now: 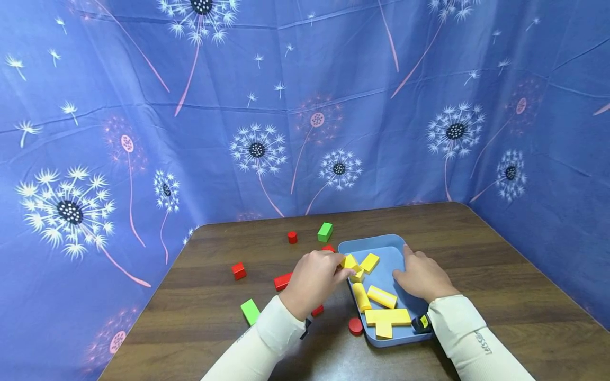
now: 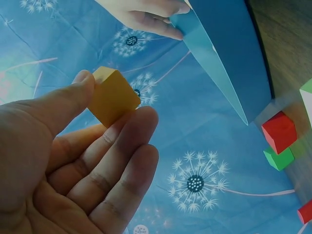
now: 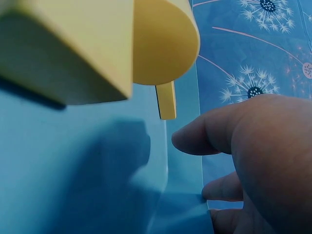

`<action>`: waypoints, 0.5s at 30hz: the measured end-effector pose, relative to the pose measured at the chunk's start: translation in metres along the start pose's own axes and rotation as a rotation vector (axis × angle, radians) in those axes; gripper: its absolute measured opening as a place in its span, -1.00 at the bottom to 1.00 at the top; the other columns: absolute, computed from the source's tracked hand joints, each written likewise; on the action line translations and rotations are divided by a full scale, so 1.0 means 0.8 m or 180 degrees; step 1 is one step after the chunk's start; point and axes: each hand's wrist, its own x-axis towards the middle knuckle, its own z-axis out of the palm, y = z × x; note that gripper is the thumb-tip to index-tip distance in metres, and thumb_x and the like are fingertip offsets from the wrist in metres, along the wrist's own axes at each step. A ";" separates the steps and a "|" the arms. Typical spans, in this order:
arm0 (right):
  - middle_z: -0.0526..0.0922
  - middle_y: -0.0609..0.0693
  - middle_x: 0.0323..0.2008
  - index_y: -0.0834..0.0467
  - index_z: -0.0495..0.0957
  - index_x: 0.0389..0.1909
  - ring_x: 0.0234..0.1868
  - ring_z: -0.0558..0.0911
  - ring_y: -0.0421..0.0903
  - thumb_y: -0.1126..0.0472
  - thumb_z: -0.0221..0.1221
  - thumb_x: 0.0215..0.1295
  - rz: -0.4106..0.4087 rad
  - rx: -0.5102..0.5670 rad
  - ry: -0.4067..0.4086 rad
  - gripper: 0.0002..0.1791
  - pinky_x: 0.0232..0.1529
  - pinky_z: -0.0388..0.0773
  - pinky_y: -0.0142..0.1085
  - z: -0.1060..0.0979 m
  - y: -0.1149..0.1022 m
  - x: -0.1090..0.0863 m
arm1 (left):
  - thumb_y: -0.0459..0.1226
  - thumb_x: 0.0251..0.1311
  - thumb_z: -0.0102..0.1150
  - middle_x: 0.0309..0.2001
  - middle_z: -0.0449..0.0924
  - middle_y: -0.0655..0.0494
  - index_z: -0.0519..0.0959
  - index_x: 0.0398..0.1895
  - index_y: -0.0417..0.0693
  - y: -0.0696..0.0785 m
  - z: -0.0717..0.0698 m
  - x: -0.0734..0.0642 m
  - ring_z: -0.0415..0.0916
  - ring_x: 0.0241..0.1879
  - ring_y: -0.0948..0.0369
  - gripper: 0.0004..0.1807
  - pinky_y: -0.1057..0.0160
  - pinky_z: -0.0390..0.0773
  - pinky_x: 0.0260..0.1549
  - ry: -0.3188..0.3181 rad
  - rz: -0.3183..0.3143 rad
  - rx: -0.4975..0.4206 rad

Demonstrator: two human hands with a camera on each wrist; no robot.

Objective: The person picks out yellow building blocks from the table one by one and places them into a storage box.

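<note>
My left hand (image 1: 316, 280) pinches a yellow block (image 2: 114, 97) between thumb and fingertips, over the left side of the blue tray (image 1: 400, 254). Inside the tray lie a yellow rectangular block (image 1: 370, 263), a yellow cylinder (image 1: 361, 297), another rounded yellow block (image 1: 382, 297), a long yellow block (image 1: 387, 316) and a smaller one below it (image 1: 383, 330). At the tray's right rim is my right hand (image 1: 424, 276), its fingertips touching the edge. The right thumb (image 3: 200, 134) extends over the inner wall, apart from the blocks.
Left of the tray, the wooden table (image 1: 200, 296) bears red blocks (image 1: 239, 271), a red cylinder (image 1: 292, 237), a red disc (image 1: 355, 326) and green blocks (image 1: 325, 232). My left forearm partly covers some. A blue dandelion-print cloth (image 1: 305, 63) hangs behind the table and along its sides.
</note>
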 end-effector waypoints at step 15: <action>0.35 0.55 0.33 0.46 -0.02 0.57 0.21 0.54 0.47 -0.03 0.19 0.38 0.0060 -0.0023 -0.0031 -0.01 0.05 0.55 0.34 0.001 -0.001 0.000 | -0.26 0.27 0.39 -0.61 0.59 0.35 0.77 -0.47 0.16 0.004 0.013 0.007 0.29 -0.65 0.45 -0.85 0.46 0.45 -0.54 0.0039 -0.0021 0.0034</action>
